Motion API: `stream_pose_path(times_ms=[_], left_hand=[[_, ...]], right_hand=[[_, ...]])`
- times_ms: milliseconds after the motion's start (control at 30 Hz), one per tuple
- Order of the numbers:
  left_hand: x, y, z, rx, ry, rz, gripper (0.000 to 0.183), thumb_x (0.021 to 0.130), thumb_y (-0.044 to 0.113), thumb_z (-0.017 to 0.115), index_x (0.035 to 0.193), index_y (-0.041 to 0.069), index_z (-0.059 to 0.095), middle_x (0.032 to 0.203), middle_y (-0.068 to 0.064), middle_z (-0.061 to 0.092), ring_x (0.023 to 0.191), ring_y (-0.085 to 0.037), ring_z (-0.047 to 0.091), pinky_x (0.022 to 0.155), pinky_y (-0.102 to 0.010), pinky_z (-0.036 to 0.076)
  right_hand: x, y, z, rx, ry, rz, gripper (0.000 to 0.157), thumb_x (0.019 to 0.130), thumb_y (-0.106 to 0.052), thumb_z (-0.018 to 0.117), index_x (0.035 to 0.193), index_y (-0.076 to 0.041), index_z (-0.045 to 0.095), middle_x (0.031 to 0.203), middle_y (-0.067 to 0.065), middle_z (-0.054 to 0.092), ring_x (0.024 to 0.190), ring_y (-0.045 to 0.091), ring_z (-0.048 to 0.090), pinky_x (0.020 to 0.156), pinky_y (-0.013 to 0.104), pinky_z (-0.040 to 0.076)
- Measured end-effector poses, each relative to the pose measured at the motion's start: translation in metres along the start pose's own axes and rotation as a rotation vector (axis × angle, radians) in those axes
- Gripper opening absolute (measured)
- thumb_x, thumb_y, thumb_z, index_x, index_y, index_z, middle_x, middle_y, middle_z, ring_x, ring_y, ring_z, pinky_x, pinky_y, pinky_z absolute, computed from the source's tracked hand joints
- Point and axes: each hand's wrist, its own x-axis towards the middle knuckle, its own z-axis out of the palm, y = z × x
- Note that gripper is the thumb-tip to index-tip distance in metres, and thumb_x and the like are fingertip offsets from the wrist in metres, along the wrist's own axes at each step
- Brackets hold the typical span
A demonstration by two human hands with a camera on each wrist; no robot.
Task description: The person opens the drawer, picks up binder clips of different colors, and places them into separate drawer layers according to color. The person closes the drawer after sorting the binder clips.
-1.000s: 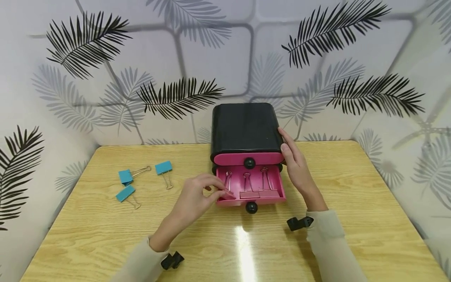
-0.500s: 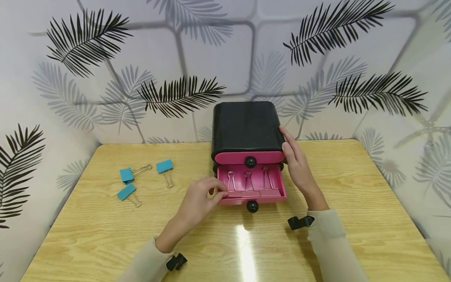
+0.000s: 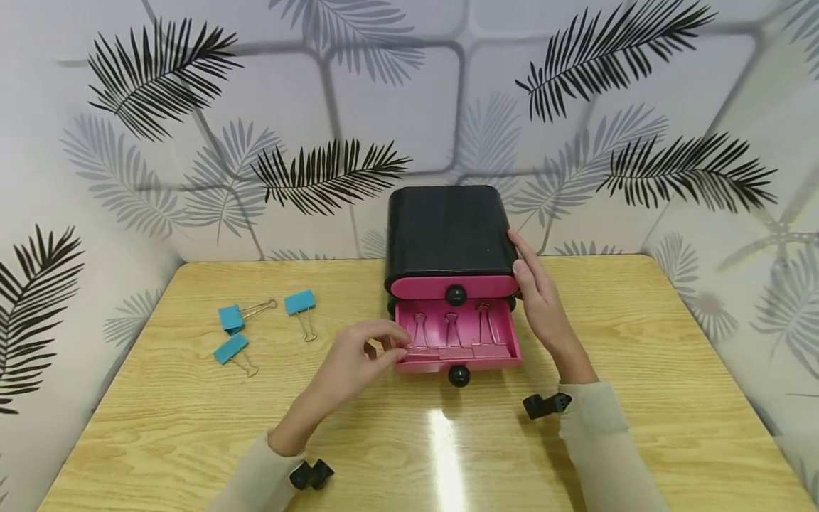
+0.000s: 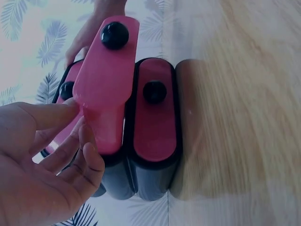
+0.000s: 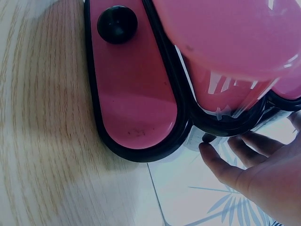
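A small black cabinet (image 3: 448, 227) with pink drawers stands at the back of the table. Its pulled-out pink drawer (image 3: 425, 368) holds three pink binder clips in a row, wire handles toward the back: a left clip (image 3: 424, 354), a middle clip (image 3: 456, 353) and a right clip (image 3: 491, 350). My left hand (image 3: 350, 364) is at the drawer's left side, thumb and index fingertips slightly apart at the left clip's end. In the left wrist view, the drawer front hides the clips. My right hand (image 3: 544, 306) rests against the cabinet's right side, fingers extended.
Three blue binder clips lie on the wooden table (image 3: 166, 412) to the left: one clip (image 3: 230, 319), a lower clip (image 3: 230, 349) and one nearer the cabinet (image 3: 298, 302). A closed upper drawer (image 3: 419, 287) sits above the pulled-out one. A leaf-patterned backdrop (image 3: 397, 107) rises behind.
The left pink clip, tilted in my left hand's fingers a second ago, now lies in line with the other two. My left hand has drawn slightly left. The right hand stays put.
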Motion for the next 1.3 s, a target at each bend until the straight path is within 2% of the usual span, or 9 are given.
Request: stream_pose_path(times_ms=[67, 167, 300, 400, 567, 867, 1033, 1200, 1300], left_hand=[[-0.001, -0.001, -0.004, -0.016, 0.002, -0.013, 0.013, 0.090, 0.005, 0.079, 0.103, 0.009, 0.079, 0.109, 0.004, 0.072, 0.095, -0.018, 0.066, 0.063, -0.028, 0.055], [-0.001, -0.003, -0.011, -0.025, 0.009, -0.017, 0.015, 0.090, 0.005, 0.079, 0.105, 0.010, 0.079, 0.113, 0.003, 0.072, 0.095, -0.020, 0.067, 0.065, -0.029, 0.056], [-0.002, -0.004, -0.019, -0.010, 0.033, -0.008, 0.018, 0.089, 0.005, 0.080, 0.106, 0.013, 0.079, 0.111, 0.004, 0.072, 0.086, -0.015, 0.064, 0.065, -0.029, 0.056], [-0.003, -0.005, -0.021, -0.003, 0.026, -0.004, 0.020, 0.089, 0.006, 0.081, 0.107, 0.013, 0.078, 0.109, 0.003, 0.071, 0.084, -0.014, 0.063, 0.065, -0.031, 0.057], [-0.007, -0.003, -0.015, -0.012, -0.015, -0.004, 0.020, 0.088, 0.009, 0.082, 0.107, 0.014, 0.078, 0.108, 0.003, 0.071, 0.083, -0.014, 0.064, 0.066, -0.030, 0.058], [-0.017, 0.011, -0.001, -0.062, 0.021, 0.015, 0.018, 0.089, 0.005, 0.081, 0.105, 0.010, 0.076, 0.092, 0.005, 0.071, 0.078, -0.012, 0.064, 0.064, -0.028, 0.059], [-0.019, 0.019, 0.006, -0.099, -0.045, 0.020, 0.023, 0.091, 0.008, 0.079, 0.113, 0.008, 0.073, 0.086, 0.006, 0.072, 0.073, -0.009, 0.067, 0.063, -0.028, 0.060], [-0.020, 0.024, 0.015, -0.170, -0.147, 0.001, 0.018, 0.095, 0.008, 0.075, 0.113, 0.014, 0.074, 0.099, 0.005, 0.076, 0.086, -0.010, 0.072, 0.073, -0.029, 0.061], [-0.021, 0.027, 0.021, -0.192, -0.188, -0.005, 0.020, 0.095, 0.005, 0.073, 0.113, 0.012, 0.074, 0.103, 0.002, 0.075, 0.091, -0.012, 0.073, 0.079, -0.029, 0.061]], right_hand=[[-0.001, 0.000, -0.001, 0.002, -0.001, 0.001, 0.051, 0.113, -0.029, 0.035, 0.164, -0.027, 0.028, 0.167, 0.002, 0.028, 0.146, 0.031, 0.039, 0.106, 0.021, 0.045], [-0.003, 0.000, -0.001, 0.004, 0.000, 0.002, 0.051, 0.113, -0.030, 0.035, 0.164, -0.027, 0.028, 0.167, 0.001, 0.028, 0.146, 0.031, 0.039, 0.106, 0.021, 0.045], [-0.004, 0.002, -0.001, 0.003, 0.000, 0.006, 0.051, 0.113, -0.030, 0.035, 0.164, -0.028, 0.028, 0.167, 0.001, 0.028, 0.146, 0.031, 0.039, 0.106, 0.022, 0.045], [-0.004, 0.003, -0.001, -0.003, 0.003, 0.008, 0.051, 0.113, -0.030, 0.035, 0.164, -0.028, 0.028, 0.167, 0.001, 0.028, 0.145, 0.031, 0.040, 0.106, 0.022, 0.045], [-0.002, 0.002, -0.001, -0.002, 0.006, 0.000, 0.051, 0.113, -0.031, 0.036, 0.163, -0.028, 0.029, 0.167, 0.000, 0.028, 0.145, 0.030, 0.040, 0.105, 0.021, 0.045], [0.000, 0.000, -0.001, 0.008, -0.002, -0.011, 0.050, 0.113, -0.031, 0.036, 0.163, -0.027, 0.029, 0.166, 0.002, 0.029, 0.144, 0.030, 0.042, 0.103, 0.020, 0.047], [0.002, 0.000, -0.002, 0.008, -0.003, -0.008, 0.051, 0.113, -0.032, 0.036, 0.163, -0.028, 0.029, 0.166, 0.002, 0.029, 0.145, 0.029, 0.040, 0.105, 0.021, 0.045], [0.001, 0.000, -0.002, 0.009, 0.000, -0.005, 0.051, 0.113, -0.030, 0.036, 0.163, -0.027, 0.029, 0.166, 0.003, 0.029, 0.144, 0.031, 0.042, 0.103, 0.020, 0.046], [0.000, 0.000, -0.002, 0.010, 0.004, -0.002, 0.050, 0.113, -0.029, 0.036, 0.163, -0.027, 0.029, 0.166, 0.003, 0.029, 0.143, 0.031, 0.043, 0.102, 0.019, 0.047]])
